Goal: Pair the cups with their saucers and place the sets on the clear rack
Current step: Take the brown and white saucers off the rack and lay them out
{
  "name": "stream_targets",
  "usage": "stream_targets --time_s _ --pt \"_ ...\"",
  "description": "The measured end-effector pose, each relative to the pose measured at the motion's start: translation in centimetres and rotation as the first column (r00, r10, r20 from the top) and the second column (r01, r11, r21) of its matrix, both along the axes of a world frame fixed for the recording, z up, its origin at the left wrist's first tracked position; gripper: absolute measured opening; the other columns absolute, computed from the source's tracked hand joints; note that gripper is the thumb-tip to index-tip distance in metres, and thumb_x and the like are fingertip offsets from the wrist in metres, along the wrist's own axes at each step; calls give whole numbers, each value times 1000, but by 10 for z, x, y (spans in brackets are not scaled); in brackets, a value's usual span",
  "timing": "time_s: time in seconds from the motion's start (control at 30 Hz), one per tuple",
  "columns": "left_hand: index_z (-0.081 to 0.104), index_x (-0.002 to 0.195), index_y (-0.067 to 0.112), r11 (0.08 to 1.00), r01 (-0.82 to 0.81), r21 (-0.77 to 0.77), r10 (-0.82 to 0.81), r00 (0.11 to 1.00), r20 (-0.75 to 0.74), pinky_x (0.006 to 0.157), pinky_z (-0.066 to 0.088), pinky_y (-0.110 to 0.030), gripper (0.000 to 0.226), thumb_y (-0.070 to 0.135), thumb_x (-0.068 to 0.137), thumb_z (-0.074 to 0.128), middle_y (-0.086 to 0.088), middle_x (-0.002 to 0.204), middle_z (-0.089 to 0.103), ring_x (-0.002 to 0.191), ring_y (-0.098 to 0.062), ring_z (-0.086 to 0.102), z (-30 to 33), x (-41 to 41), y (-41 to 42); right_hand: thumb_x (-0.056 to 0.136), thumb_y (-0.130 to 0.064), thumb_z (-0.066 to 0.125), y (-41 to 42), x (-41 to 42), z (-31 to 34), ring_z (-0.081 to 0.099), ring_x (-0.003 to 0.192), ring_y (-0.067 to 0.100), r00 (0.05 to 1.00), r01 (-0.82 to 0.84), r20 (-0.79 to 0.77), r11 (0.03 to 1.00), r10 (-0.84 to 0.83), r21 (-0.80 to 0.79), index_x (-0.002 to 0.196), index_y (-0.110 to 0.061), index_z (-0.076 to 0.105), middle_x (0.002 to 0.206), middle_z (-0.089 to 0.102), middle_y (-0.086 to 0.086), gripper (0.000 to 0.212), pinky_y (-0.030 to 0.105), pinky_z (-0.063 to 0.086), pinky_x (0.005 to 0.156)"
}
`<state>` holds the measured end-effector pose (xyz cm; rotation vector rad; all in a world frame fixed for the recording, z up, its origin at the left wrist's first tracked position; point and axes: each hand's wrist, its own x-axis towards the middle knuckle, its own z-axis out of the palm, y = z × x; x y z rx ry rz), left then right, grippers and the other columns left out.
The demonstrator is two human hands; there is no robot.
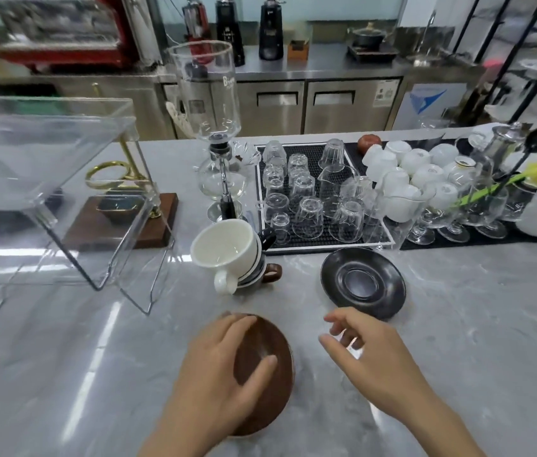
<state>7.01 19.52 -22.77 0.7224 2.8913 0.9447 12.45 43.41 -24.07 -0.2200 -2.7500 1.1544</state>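
My left hand (pixel 224 364) grips a brown saucer (pixel 270 374) near the counter's front edge, fingers over its far rim and thumb across its middle. My right hand (pixel 369 354) hovers to its right with loosely curled fingers and holds nothing. A black saucer (pixel 362 282) lies flat beyond the right hand. A white cup (pixel 224 249) tops a tilted stack of nested cups, with a brown cup handle (pixel 273 272) poking out at the bottom. The clear rack (pixel 46 189) stands at the left with nothing on its shelves.
A glass siphon brewer (pixel 217 153) stands behind the cup stack. A black mat (pixel 313 196) holds several upturned glasses. White cups (pixel 405 169) and stemmed glasses (pixel 451 212) crowd the right. A wooden base with a brass stand (pixel 122 222) sits behind the rack.
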Motion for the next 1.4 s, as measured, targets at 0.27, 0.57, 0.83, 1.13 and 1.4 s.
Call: stream_targets --time_s 0.27,0.57,0.83,1.13,1.4 --pt "66 125 21 983 -182 20 180 982 52 99 38 -21 54 52 80 64 17 120 57 112 -4 53 -11 12 -38 80 -59 55 -26 -1 -15 63 82 6 996 -77 40 997 78 -18 101 -44 60 88 66 -19 27 23 52 70" --pt "68 101 25 884 -456 104 436 884 169 80 53 -32 20 27 84 78 13 96 68 86 -9 65 -34 18 -64 83 -52 61 -40 1 -27 61 63 5 993 -26 117 999 31 -38 79 -35 64 79 67 -22 18 22 51 58" --pt "52 65 23 850 -515 106 477 840 258 51 42 -22 32 36 84 74 2 56 60 58 -9 57 -52 18 -64 88 -49 61 -54 -3 -42 52 52 8 975 6 224 999 4 -45 62 -24 52 56 58 -4 38 32 49 57" --pt "52 59 12 883 -459 101 423 870 255 55 40 -18 40 29 89 71 1 47 49 53 -7 51 -56 7 -67 85 -46 58 -54 -13 -50 38 43 7 963 -17 266 997 36 -75 53 -25 39 44 43 -9 43 27 37 50" --pt "54 57 12 886 -446 124 407 878 251 52 38 -19 40 29 87 73 6 45 47 49 -7 48 -56 5 -70 83 -38 60 -56 -14 -50 35 44 7 969 -9 245 996 29 -84 52 -22 36 45 38 -7 43 27 34 49"
